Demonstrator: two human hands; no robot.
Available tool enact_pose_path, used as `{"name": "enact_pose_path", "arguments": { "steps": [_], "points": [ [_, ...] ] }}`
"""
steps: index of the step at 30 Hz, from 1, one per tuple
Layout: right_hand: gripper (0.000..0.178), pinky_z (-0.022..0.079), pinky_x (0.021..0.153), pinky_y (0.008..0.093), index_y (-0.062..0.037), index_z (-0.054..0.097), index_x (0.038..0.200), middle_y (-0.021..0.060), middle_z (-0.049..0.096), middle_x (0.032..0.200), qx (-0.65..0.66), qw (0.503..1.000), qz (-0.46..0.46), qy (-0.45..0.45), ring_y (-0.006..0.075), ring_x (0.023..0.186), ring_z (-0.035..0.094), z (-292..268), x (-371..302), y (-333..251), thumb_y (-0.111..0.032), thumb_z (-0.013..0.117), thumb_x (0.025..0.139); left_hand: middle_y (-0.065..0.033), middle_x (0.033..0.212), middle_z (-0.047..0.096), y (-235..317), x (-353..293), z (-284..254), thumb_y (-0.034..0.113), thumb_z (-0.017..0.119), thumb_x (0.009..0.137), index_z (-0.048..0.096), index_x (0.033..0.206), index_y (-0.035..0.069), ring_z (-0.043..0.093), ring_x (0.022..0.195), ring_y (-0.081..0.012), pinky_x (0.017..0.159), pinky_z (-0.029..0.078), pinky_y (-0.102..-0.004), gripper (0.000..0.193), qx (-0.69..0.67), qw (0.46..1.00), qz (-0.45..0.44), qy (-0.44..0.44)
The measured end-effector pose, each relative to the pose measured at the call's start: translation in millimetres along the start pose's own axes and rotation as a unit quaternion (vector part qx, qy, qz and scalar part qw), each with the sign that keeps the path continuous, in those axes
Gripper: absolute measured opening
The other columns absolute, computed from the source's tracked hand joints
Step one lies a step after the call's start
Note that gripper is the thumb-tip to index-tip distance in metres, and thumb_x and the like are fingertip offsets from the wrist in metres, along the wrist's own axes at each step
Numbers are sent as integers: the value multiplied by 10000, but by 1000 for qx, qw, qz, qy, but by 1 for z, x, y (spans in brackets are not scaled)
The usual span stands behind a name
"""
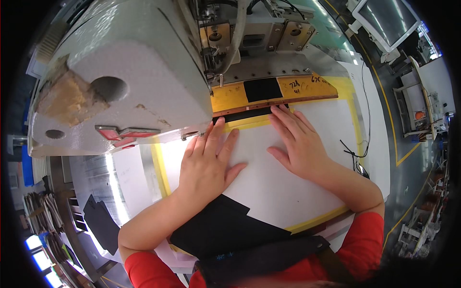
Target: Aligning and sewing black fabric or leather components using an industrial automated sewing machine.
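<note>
My left hand (207,163) lies flat with its fingers spread, its fingertips at the left end of a narrow black strip (247,114), which looks like fabric. My right hand (302,146) is also flat and open, its fingertips by the strip's right end. The strip runs along the front edge of a yellow-orange plate (307,89) under the machine, and the plate hides its far side. A black square patch (262,90) sits on that plate. Both palms rest over a white work surface (259,192) edged with yellow tape.
A large grey sewing machine head (144,62) overhangs the left side. Black fabric pieces (225,223) lie near my body, and more black pieces (102,223) lie at the left. A thin black cord (354,154) is at the right; a monitor (386,21) stands far right.
</note>
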State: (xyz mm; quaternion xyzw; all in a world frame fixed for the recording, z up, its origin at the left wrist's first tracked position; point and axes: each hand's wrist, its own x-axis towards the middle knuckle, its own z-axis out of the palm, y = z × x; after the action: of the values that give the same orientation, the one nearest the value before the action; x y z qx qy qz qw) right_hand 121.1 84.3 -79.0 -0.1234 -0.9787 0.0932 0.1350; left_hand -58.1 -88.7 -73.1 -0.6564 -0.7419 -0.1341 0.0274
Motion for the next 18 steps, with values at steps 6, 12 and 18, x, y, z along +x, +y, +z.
{"name": "enact_pose_path", "arguments": {
  "steps": [6, 12, 18],
  "points": [
    [645, 346, 1089, 472, 46, 489, 1319, 167, 445, 1396, 16, 1000, 6, 10, 333, 1331, 422, 2, 2, -1, -293, 707, 815, -173, 1446, 426, -3, 1, 0, 408, 701, 801, 510, 1364, 105, 467, 1282, -362, 977, 404, -462, 668, 30, 999, 14, 4],
    [613, 379, 1058, 465, 41, 520, 1283, 167, 462, 1374, -27, 999, 1, 19, 330, 1271, 469, -2, -1, -2, -304, 706, 812, -193, 1397, 448, 2, 1, -2, 382, 700, 802, 506, 1355, 66, 485, 1255, -371, 974, 409, -448, 665, 21, 1000, 8, 8],
    [587, 403, 1031, 457, 34, 536, 1254, 171, 483, 1353, -8, 999, -11, 40, 336, 1230, 502, 3, -2, 0, -289, 716, 798, -175, 1353, 484, 5, 0, -3, 349, 699, 807, 517, 1332, 56, 501, 1239, -359, 968, 416, -437, 629, 16, 1000, 4, 13]
  ]
}}
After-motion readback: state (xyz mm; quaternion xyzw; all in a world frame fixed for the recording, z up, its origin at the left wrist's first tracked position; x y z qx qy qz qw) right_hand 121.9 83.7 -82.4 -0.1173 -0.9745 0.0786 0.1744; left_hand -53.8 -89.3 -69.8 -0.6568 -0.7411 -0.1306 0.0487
